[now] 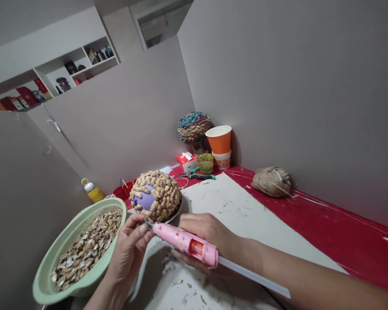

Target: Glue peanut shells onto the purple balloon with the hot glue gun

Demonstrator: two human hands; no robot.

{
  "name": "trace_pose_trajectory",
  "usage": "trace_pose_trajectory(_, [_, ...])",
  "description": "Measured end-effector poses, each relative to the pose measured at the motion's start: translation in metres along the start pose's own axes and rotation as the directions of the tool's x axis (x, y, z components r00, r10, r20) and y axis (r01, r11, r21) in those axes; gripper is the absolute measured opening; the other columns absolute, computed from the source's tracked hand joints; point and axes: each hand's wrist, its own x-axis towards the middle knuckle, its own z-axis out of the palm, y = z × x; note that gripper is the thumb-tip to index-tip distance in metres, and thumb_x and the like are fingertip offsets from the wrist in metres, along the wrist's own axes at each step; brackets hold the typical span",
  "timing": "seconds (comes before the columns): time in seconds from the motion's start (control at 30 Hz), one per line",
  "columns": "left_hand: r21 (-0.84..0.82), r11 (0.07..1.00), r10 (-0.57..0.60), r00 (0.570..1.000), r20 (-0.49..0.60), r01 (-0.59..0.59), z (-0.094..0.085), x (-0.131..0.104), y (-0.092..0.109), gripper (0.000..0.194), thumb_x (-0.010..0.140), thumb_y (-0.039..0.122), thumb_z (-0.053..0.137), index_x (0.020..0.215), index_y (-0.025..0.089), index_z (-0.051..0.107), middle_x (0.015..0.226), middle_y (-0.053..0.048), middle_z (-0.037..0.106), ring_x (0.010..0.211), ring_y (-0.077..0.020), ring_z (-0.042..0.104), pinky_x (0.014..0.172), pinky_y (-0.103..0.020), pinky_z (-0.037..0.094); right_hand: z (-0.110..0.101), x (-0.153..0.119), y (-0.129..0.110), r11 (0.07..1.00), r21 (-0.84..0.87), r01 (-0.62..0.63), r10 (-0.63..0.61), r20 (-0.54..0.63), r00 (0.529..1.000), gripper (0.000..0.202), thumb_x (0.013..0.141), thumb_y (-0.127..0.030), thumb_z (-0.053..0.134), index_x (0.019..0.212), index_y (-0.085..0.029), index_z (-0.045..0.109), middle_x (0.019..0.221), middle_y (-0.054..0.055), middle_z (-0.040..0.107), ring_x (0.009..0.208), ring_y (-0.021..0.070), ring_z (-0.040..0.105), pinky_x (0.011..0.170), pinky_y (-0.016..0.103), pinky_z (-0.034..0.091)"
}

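Observation:
My right hand is wrapped round a pink hot glue gun, with a long clear glue stick sticking out of its back end. The gun's metal nozzle meets the fingertips of my left hand, which pinch a peanut shell, partly hidden by the fingers. Just beyond both hands sits a purple balloon largely covered in peanut shells. It rests in a metal bowl. Left of my left hand, a pale green colander holds many loose peanut shells.
Behind the balloon lie green-handled pliers, a greenish tub and stacked paper cups. A multicoloured shell-covered ball stands by the wall. Twine lies right, a yellow bottle left. Shell scraps litter the white board.

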Motion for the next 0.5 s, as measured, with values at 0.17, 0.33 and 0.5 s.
trace_pose_trajectory(0.17, [0.014,1.000,-0.003,1.000,-0.008,0.003,-0.0005,0.0004,-0.0005,0.021,0.069,0.015,0.081,0.086,0.017,0.069,0.082,0.000,0.063,0.071,-0.0095,0.058,0.066,-0.019,0.054,-0.0002,0.0007,0.0007,1.000,0.000,0.007,-0.007,-0.003,1.000,0.024,0.086,-0.036,0.051,0.069,-0.021,0.043,0.063,-0.001,0.050,0.056,0.0125,0.043,0.052,0.026,0.032])
trace_pose_trajectory(0.33, [0.020,1.000,0.005,1.000,0.008,-0.005,-0.0019,0.0015,-0.0015,0.020,0.069,0.015,0.081,0.086,0.016,0.068,0.081,-0.001,0.063,0.073,-0.0108,0.059,0.068,-0.021,0.054,-0.0009,0.0010,0.0000,1.000,-0.002,-0.008,0.008,0.008,1.000,0.024,0.085,-0.037,0.051,0.069,-0.021,0.043,0.063,-0.001,0.051,0.055,0.0131,0.044,0.051,0.027,0.032])
trace_pose_trajectory(0.5, [0.030,0.999,0.024,1.000,0.015,-0.025,-0.0017,0.0015,-0.0015,0.018,0.071,0.015,0.079,0.085,0.017,0.068,0.082,-0.001,0.064,0.076,-0.0113,0.060,0.071,-0.021,0.053,-0.0024,0.0012,-0.0009,0.999,-0.019,-0.036,0.036,0.031,0.999,0.024,0.086,-0.036,0.051,0.069,-0.020,0.044,0.064,0.000,0.051,0.056,0.0129,0.045,0.052,0.026,0.032])
